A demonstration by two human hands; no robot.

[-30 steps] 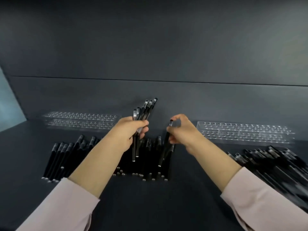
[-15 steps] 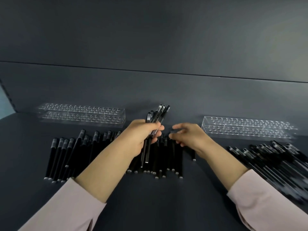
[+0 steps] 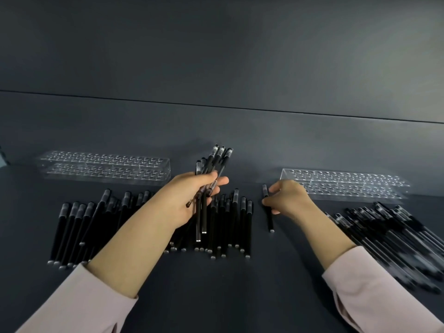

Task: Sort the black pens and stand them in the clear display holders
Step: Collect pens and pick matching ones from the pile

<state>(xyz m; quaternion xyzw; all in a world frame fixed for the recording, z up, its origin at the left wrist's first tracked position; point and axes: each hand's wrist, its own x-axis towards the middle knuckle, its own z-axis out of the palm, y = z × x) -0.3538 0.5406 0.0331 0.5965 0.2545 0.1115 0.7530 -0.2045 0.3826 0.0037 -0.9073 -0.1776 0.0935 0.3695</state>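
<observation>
A bunch [image 3: 217, 158] of black pens sticks up out of the left grip [image 3: 192, 200]. Its fingers are curled tight round the pens. The pens lean a bit to the right, caps up, and fan out at the top. Their low ends hang above the desk [image 3: 216, 296], over the middle row [image 3: 242, 224].

The right grip [image 3: 286, 200] is just to the right of that row. It pinches one pen [image 3: 270, 221] near its cap end. This pen points away from the person, and its near end looks to be down on the desk. It lies apart from the other pens.

The middle row is many black pens lying side by side, with caps far and ends near. Part of it is hidden by the left arm. A left row [image 3: 77, 227] lies the same way, just beside it. On the far right is a pile [image 3: 389, 234] of pens, slanted and blurry, some on top of others.

Two clear holders stand behind the pens. The left holder [image 3: 105, 168] is past the left row. The right holder [image 3: 346, 183] is just past the right grip. Each has rows of round holes in its top.

Both arms wear pale pink sleeves [image 3: 72, 304]. The desk is dark grey, and a dark wall [image 3: 216, 56] rises behind it.
</observation>
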